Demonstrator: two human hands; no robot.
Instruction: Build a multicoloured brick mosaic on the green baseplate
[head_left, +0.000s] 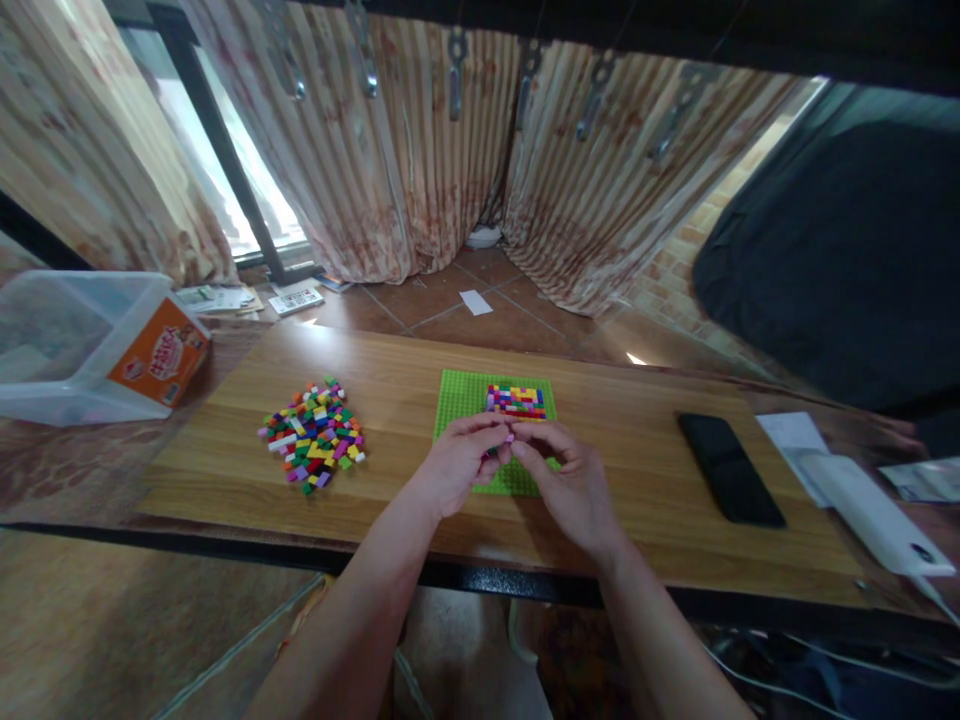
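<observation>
Over a green studded baseplate [457, 392], my two hands meet fingertip to fingertip. Between them shows a small purple-pink toy brick [510, 437]. My left hand [463, 460] has its fingers curled, with thumb and forefinger at the brick; something dark lies under its fingers, too hidden to name. My right hand [570, 480] pinches the brick from the other side. A block of joined multicoloured bricks [517, 400] sits on the upper right of the baseplate, its near side partly covered by my hands.
A pile of loose coloured bricks [319, 435] lies left on the wooden board [397, 370]. A clear plastic bin [82, 345] with an orange label stands far left. On the right are a black phone [729, 470] and a white device [874, 510] with a cable.
</observation>
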